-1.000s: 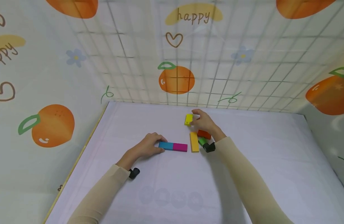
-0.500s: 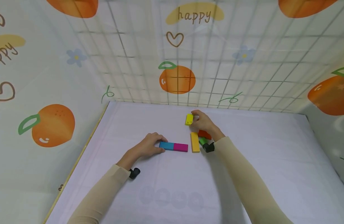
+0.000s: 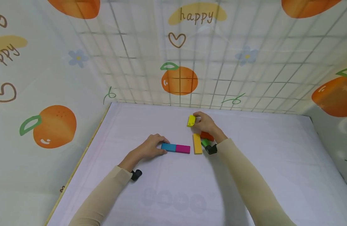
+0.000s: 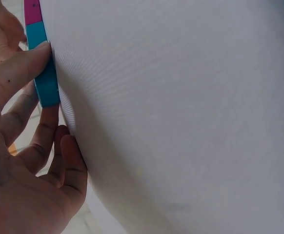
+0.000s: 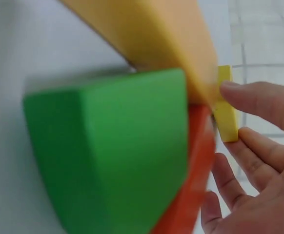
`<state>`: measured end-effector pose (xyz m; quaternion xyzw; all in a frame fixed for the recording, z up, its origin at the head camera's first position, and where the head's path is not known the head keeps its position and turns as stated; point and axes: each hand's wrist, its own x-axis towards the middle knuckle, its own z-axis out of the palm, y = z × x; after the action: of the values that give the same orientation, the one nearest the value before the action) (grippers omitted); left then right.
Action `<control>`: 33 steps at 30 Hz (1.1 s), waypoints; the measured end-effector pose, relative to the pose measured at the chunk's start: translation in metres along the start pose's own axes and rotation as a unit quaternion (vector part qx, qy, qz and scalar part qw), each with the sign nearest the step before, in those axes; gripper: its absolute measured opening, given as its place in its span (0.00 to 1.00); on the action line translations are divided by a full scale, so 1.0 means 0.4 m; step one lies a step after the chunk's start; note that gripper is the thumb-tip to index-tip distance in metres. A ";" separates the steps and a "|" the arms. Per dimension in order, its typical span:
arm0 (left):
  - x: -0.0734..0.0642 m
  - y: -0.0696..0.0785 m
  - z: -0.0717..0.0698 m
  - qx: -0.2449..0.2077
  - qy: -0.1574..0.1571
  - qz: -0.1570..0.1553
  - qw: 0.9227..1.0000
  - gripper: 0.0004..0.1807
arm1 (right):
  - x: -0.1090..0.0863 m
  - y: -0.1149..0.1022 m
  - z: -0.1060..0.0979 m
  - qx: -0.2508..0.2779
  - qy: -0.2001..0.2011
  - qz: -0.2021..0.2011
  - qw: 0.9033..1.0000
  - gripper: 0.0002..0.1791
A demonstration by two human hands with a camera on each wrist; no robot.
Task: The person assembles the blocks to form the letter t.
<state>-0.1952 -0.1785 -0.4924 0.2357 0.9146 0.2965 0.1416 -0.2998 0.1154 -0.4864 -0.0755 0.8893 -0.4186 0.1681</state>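
My left hand (image 3: 149, 147) pinches the left end of a blue block (image 3: 168, 147) between thumb and fingers. End to end with it lies a magenta block (image 3: 183, 149). Farther back on the table, my right hand (image 3: 206, 122) has thumb and fingers at the two ends of a bright yellow block (image 3: 191, 120). In the right wrist view the thumb presses on that yellow block (image 5: 226, 117), with fingertips at its lower end. Close to the right wrist are an orange-yellow long block (image 3: 197, 144), an orange-red block (image 3: 207, 136) and a green block (image 3: 205, 142), partly hidden by the wrist camera.
A white cloth covers the table (image 3: 167, 175). Its left edge (image 3: 77, 163) has a yellowish border. A curtain (image 3: 133, 62) printed with oranges hangs behind the table and at both sides, with a grid visible through the back.
My right hand's fingers have drawn in around the yellow block, where a gap showed before. The left hand and the blue and magenta blocks have stayed put. The head view has shifted slightly.
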 end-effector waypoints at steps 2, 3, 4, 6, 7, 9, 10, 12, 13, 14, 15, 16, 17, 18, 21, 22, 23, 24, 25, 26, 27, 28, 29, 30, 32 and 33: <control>0.001 0.000 0.001 0.000 -0.001 -0.002 1.000 0.19 | -0.003 -0.006 -0.002 -0.012 0.003 -0.009 1.000 0.34; 0.001 0.001 0.001 -0.001 -0.001 -0.004 1.000 0.19 | -0.005 -0.011 -0.003 -0.015 0.004 -0.015 1.000 0.34; 0.001 0.001 0.001 -0.001 -0.002 -0.005 1.000 0.19 | -0.008 -0.016 -0.004 -0.016 0.004 -0.020 1.000 0.34; 0.000 0.002 0.000 -0.002 -0.002 -0.009 1.000 0.19 | -0.015 -0.029 -0.008 -0.013 0.005 -0.032 0.999 0.35; 0.000 0.002 0.001 -0.002 -0.002 -0.011 1.000 0.19 | -0.018 -0.035 -0.009 -0.010 0.005 -0.038 0.999 0.35; -0.001 0.003 0.001 -0.003 -0.002 -0.013 1.000 0.19 | -0.025 -0.044 -0.011 -0.006 0.006 -0.054 0.998 0.35; -0.001 0.003 0.001 -0.003 -0.002 -0.013 1.000 0.19 | -0.029 -0.048 -0.012 -0.008 0.007 -0.063 0.998 0.36; -0.002 0.004 0.001 -0.003 -0.003 -0.014 1.000 0.19 | -0.038 -0.055 -0.012 -0.008 0.011 -0.077 0.997 0.35; -0.002 0.004 0.001 -0.004 -0.003 -0.014 1.000 0.19 | -0.043 -0.058 -0.011 -0.009 0.014 -0.084 0.996 0.35; -0.003 0.005 0.000 -0.004 -0.003 -0.014 1.000 0.19 | -0.049 -0.062 -0.010 -0.008 0.015 -0.088 0.996 0.35; -0.003 0.006 0.000 -0.004 -0.004 -0.015 1.000 0.19 | -0.055 -0.065 -0.008 -0.007 0.017 -0.092 0.996 0.35; -0.003 0.006 -0.001 -0.004 -0.004 -0.015 1.000 0.19 | -0.061 -0.068 -0.005 -0.005 0.019 -0.095 0.995 0.35; -0.004 0.007 -0.001 -0.004 -0.005 -0.015 1.000 0.19 | -0.067 -0.071 -0.003 -0.003 0.021 -0.096 0.995 0.35; -0.004 0.007 -0.001 -0.004 -0.006 -0.015 1.000 0.19 | -0.074 -0.073 0.000 -0.002 0.021 -0.098 0.995 0.35; -0.003 0.005 -0.001 -0.002 -0.006 -0.014 1.000 0.19 | -0.092 -0.079 0.012 -0.001 0.021 -0.100 0.995 0.34; -0.003 0.004 -0.001 -0.002 -0.007 -0.014 1.000 0.19 | -0.098 -0.080 0.016 0.000 0.020 -0.100 0.995 0.34; -0.002 0.004 0.000 -0.002 -0.007 -0.014 1.000 0.19 | -0.104 -0.083 0.019 0.002 0.020 -0.099 0.995 0.34; -0.002 0.003 0.000 -0.002 -0.008 -0.014 1.000 0.19 | -0.111 -0.086 0.022 0.005 0.019 -0.099 0.995 0.34; -0.001 0.002 0.000 -0.002 -0.009 -0.014 1.000 0.19 | -0.117 -0.089 0.025 0.007 0.018 -0.100 0.995 0.34; -0.001 0.002 0.001 -0.002 -0.009 -0.014 1.000 0.19 | -0.124 -0.093 0.028 0.010 0.017 -0.101 0.995 0.34; 0.000 0.001 0.001 -0.004 -0.009 -0.015 1.000 0.19 | -0.130 -0.096 0.031 0.011 0.016 -0.104 0.994 0.34; 0.000 0.001 0.001 -0.004 -0.010 -0.017 1.000 0.19 | -0.135 -0.100 0.034 0.013 0.014 -0.106 0.994 0.34; -0.001 0.002 0.000 -0.005 -0.009 -0.018 1.000 0.19 | -0.141 -0.103 0.037 0.013 0.013 -0.109 0.994 0.34; -0.001 0.002 0.000 -0.005 -0.009 -0.019 1.000 0.19 | -0.145 -0.104 0.041 0.012 0.012 -0.112 0.994 0.34; -0.002 0.004 -0.001 -0.005 -0.009 -0.019 1.000 0.19 | -0.151 -0.106 0.050 0.011 0.013 -0.116 0.993 0.34; -0.003 0.005 -0.002 -0.005 -0.008 -0.019 1.000 0.19 | -0.153 -0.106 0.055 0.011 0.013 -0.116 0.993 0.34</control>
<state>-0.1939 -0.1779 -0.4904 0.2196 0.9162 0.2967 0.1562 -0.2350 0.0894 -0.4525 -0.1706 0.8718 -0.4463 0.1079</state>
